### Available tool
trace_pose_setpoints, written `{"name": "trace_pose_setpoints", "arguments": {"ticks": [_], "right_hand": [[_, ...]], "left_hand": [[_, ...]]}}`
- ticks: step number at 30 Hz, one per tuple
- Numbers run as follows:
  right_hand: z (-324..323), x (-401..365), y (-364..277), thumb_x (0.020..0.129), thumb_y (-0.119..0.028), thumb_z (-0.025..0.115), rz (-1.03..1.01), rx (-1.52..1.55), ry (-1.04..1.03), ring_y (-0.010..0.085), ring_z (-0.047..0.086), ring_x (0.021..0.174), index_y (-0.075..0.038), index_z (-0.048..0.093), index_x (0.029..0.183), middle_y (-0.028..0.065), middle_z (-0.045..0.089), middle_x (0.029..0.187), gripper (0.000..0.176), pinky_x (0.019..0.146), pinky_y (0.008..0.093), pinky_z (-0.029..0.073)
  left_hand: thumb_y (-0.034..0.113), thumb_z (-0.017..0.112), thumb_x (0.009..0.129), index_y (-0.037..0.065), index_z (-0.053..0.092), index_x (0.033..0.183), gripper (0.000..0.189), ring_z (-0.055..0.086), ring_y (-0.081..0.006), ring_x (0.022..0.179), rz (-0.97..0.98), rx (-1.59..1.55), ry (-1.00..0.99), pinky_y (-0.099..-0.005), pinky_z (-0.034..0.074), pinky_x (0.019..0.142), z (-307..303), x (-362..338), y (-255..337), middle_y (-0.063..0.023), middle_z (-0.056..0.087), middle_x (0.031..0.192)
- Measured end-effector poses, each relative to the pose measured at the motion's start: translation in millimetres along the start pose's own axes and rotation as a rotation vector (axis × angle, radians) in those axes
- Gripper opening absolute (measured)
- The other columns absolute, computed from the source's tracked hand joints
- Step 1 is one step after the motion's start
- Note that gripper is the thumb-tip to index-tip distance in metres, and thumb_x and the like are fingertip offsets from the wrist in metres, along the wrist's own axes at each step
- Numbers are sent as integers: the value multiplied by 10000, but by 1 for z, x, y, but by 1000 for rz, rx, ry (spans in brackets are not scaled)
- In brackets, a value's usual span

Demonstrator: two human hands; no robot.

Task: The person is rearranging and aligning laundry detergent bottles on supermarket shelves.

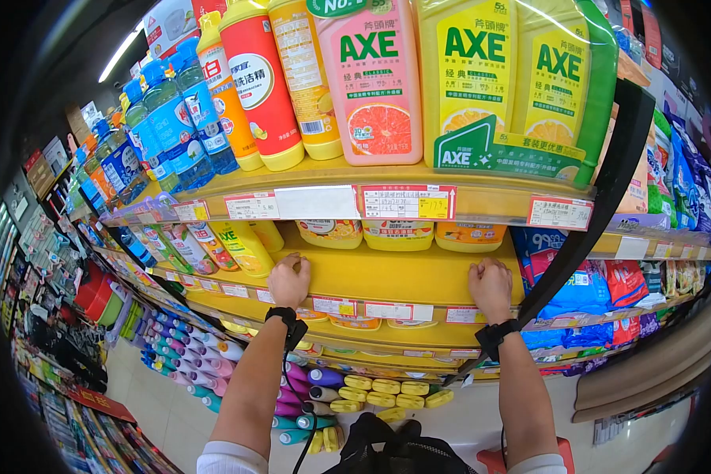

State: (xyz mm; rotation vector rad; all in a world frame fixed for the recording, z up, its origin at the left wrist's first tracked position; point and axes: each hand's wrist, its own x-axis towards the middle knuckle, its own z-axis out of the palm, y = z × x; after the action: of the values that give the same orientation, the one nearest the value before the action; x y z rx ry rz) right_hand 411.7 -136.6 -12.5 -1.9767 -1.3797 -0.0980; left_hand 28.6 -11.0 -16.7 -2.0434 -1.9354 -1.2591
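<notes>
My left hand [290,280] rests in a loose fist on the yellow second shelf [395,272], close to a yellow AXE bottle [243,247] on its left. On the same shelf, toward the right end, my right hand [490,286] is also curled closed, near the black upright post [588,205]. Nothing shows in either fist. Between and behind my hands stand several dish soap bottles, among them a yellow one [400,235], their upper parts hidden by the shelf above. A black band [287,325] circles my left wrist and another [498,336] my right.
On the top shelf stand a pink AXE bottle [371,79], a yellow AXE twin pack [505,79] and a red bottle [259,87]. Blue detergent bags [553,272] lie beyond the post. Below, bottles [201,351] and yellow packs [385,386] crowd the floor.
</notes>
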Motion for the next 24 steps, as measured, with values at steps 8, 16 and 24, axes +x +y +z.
{"name": "trace_pose_setpoints", "arguments": {"ticks": [8,16,24], "right_hand": [[-1,-1,0,863,-171,641,-16,0,2,374,625,854,-6,632,785,194,659,791,183,819,473,447],[1,0,1,901,-193,579,-94,-132,-54,359,608,979,11,645,937,191,668,948,217,890,466,432],[-10,-11,-6,909,-177,554,-83,-97,-49,361,577,1055,46,628,1010,221,645,1041,256,943,463,399]], "left_hand": [[257,651,862,17,747,921,264,696,-365,846,24,-7,18,-432,550,791,0,-1,0,-163,732,974],[167,652,864,-10,694,918,190,659,-390,842,215,26,7,-452,524,752,4,4,-8,-175,700,912],[193,705,826,-22,560,1109,384,535,-392,1056,760,182,79,-498,413,926,-49,15,64,-204,577,1086]]}}
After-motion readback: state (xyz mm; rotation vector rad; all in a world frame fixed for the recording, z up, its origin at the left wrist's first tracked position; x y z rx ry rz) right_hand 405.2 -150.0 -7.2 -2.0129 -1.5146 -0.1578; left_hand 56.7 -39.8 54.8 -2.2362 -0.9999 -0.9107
